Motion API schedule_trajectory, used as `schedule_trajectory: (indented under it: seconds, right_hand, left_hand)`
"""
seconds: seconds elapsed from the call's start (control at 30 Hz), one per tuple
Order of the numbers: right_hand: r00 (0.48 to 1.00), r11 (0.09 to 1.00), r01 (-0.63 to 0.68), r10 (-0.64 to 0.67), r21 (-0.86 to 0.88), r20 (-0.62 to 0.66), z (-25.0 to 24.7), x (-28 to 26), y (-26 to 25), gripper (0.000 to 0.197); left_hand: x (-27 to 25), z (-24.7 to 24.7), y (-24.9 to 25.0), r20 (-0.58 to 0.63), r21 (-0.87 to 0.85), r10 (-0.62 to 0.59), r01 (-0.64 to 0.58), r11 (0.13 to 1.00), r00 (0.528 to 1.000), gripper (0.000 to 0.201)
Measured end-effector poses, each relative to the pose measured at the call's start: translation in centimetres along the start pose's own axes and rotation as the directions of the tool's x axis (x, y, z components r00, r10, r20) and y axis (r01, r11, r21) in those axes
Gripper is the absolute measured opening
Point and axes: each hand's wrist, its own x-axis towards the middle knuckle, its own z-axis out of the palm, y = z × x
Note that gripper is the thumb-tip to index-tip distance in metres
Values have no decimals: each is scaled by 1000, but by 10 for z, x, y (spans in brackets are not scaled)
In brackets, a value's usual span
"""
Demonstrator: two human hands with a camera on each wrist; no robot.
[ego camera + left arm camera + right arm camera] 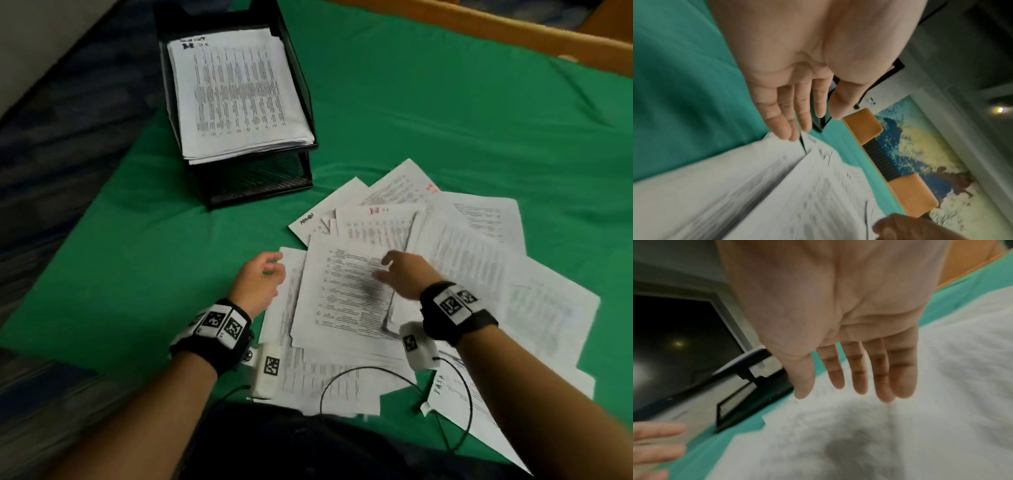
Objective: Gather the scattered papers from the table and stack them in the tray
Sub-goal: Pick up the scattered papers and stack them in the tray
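Scattered white printed papers (445, 260) lie fanned over the green cloth in front of me, also filling the low part of the left wrist view (777, 186) and the right wrist view (859, 434). A black mesh tray (301, 89) stands at the back left with a stack of sheets (233, 92) in its top tier. My left hand (270, 270) hovers at the pile's left edge, fingers straight and empty (797, 123). My right hand (387, 267) hangs just above the top sheet, fingers spread and holding nothing (859, 382).
The green cloth (445, 113) covers the table, with a wooden rim (513, 34) along the far edge. Thin black cables (359, 373) from the wrist cameras loop over the nearest papers. A dark patterned surface (61, 137) lies to the left of the cloth.
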Motion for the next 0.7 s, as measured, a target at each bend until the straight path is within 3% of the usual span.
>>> schedule_trajectory:
  seconds: [0.13, 0.27, 0.37, 0.47, 0.6, 0.7]
  right_hand:
    - [995, 996, -92, 92, -7, 29, 45, -29, 64, 59]
    - [999, 1000, -21, 22, 17, -34, 60, -43, 83, 58]
    - [998, 994, -19, 25, 104, -57, 56, -42, 87, 58]
    - [999, 989, -19, 26, 146, -47, 49, -40, 91, 59]
    - [1000, 990, -1, 3, 138, -14, 30, -40, 85, 63]
    - [984, 982, 124, -104, 141, -146, 6, -37, 68, 71]
  left_hand:
    - [-2, 51, -24, 47, 171, -74, 65, 983, 996, 50]
    - [-7, 82, -40, -89, 333, -67, 93, 938, 994, 44]
    - [-12, 88, -39, -190, 407, 58, 25, 913, 980, 18]
    - [-24, 82, -32, -247, 483, 187, -47, 874, 951, 6]
    - [-42, 65, -14, -303, 535, 324, -121, 836, 896, 15]
    - [-59, 50, 10, -304, 556, 443, -221, 801, 843, 15]
